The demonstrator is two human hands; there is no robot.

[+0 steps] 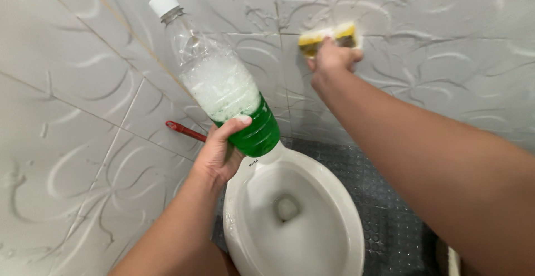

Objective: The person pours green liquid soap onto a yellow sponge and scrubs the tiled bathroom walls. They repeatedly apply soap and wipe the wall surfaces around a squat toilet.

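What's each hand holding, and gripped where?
Left hand grips the plastic bottle of green liquid and foam at its lower end, near the base. Right hand presses a yellow sponge on the wall tile, fingers over its lower edge.

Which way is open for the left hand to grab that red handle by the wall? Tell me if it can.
Probably not as things stand: the left hand is wrapped around the bottle, so it has no free grip. The red handle lies just behind it, close by, partly hidden by the hand.

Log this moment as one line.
left hand: holds bottle of green liquid and foam, above toilet bowl | right hand: presses yellow sponge on wall tile
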